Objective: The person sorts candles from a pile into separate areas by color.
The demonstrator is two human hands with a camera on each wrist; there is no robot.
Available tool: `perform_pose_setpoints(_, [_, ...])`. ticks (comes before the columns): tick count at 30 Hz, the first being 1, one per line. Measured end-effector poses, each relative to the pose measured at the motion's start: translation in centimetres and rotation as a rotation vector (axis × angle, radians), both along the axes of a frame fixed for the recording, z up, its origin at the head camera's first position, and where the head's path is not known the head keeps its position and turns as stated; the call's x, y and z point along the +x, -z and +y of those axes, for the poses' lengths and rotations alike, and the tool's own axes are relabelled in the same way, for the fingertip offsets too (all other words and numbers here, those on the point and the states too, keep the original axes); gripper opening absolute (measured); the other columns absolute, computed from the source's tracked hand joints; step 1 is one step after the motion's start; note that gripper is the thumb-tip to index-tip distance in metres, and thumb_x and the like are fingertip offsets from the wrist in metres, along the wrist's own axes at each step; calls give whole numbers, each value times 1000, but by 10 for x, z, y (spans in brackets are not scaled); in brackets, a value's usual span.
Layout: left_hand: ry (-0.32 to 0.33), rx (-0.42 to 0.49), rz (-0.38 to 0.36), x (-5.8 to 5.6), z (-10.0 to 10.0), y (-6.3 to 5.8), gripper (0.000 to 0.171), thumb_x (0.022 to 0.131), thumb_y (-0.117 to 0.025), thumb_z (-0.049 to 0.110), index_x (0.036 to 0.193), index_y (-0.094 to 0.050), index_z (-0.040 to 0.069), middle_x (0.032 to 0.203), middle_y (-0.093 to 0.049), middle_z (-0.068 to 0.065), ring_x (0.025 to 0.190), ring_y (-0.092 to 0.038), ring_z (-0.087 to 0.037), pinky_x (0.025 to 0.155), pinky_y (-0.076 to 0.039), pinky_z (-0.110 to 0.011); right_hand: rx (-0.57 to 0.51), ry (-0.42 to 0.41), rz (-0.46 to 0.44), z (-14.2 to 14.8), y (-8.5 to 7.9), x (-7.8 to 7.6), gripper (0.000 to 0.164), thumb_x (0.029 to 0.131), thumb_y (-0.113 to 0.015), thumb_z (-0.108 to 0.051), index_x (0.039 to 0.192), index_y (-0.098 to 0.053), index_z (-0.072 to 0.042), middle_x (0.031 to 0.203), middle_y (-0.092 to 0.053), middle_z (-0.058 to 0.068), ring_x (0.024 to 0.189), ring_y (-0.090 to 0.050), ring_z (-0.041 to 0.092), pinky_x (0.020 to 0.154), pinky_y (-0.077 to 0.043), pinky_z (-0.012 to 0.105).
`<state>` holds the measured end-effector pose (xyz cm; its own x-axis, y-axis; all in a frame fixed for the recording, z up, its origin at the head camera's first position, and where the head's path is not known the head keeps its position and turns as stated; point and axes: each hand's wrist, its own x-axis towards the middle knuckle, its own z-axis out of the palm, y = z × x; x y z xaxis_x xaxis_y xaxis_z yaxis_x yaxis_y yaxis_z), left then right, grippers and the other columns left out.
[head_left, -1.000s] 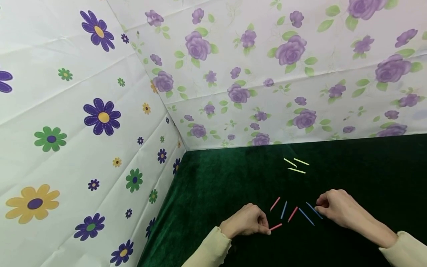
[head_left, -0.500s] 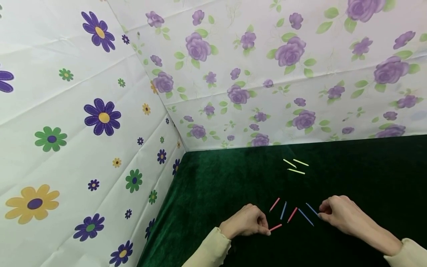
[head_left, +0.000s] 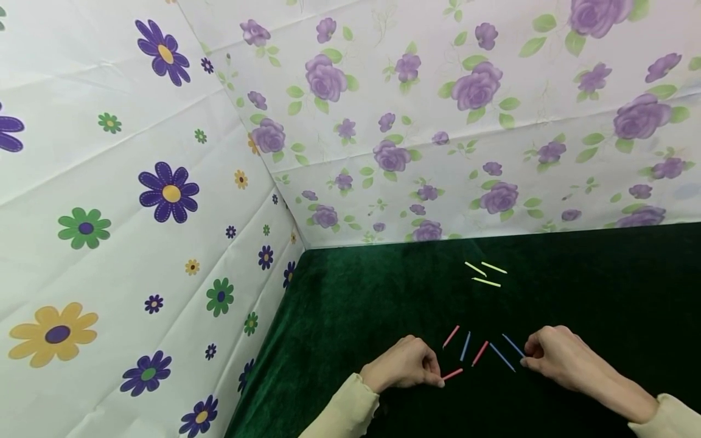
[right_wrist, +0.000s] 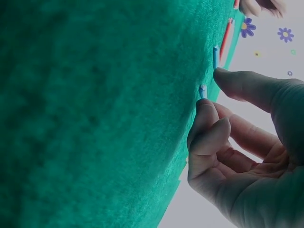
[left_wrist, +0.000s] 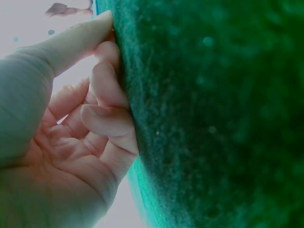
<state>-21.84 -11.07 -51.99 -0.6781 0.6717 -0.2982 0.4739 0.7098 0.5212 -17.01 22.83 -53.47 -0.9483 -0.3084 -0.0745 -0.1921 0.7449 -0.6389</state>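
In the head view my left hand (head_left: 408,363) rests low on the cloth, thumb and forefinger pinching the near end of a pink candle (head_left: 453,373). In the left wrist view its fingertips meet the cloth, the other fingers curled. My right hand (head_left: 564,359) is at the near end of a blue candle (head_left: 512,344). The right wrist view shows that hand's thumb and forefinger apart, with the blue candle (right_wrist: 203,91) right at the forefinger. Between the hands lie two more pink candles (head_left: 451,336) and two more blue candles (head_left: 502,357).
Farther back are three yellow candles (head_left: 486,282). Dark green velvety cloth (head_left: 361,298) covers the table. A flowered white sheet (head_left: 109,261) stands along the left side, and another flowered sheet (head_left: 350,194) along the back.
My right hand has shifted slightly down and its fingers now cover the near end of the blue candle, which showed whole before. The left hand stays in place at the pink candle.
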Motion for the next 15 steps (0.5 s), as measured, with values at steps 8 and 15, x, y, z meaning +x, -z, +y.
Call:
perform_pose_setpoints(8, [6, -1, 4, 0, 0, 1, 15, 95, -87, 26, 82, -80, 22, 71, -64, 18, 60, -55, 3, 57, -48, -17, 2, -4, 34, -5, 4, 1, 7, 93, -82, -20, 91, -77, -16, 79, -65, -8, 61, -51, -2, 55, -46, 22])
perform_pose_setpoints(15, [-1, 4, -8, 0, 0, 0, 15, 94, -87, 25, 83, -80, 22, 71, -64, 17, 60, -55, 2, 57, -48, -18, 10, -1, 34, -7, 4, 1, 9, 94, -81, -18, 88, -75, -18, 75, -61, -8, 58, -50, -1, 54, -46, 22])
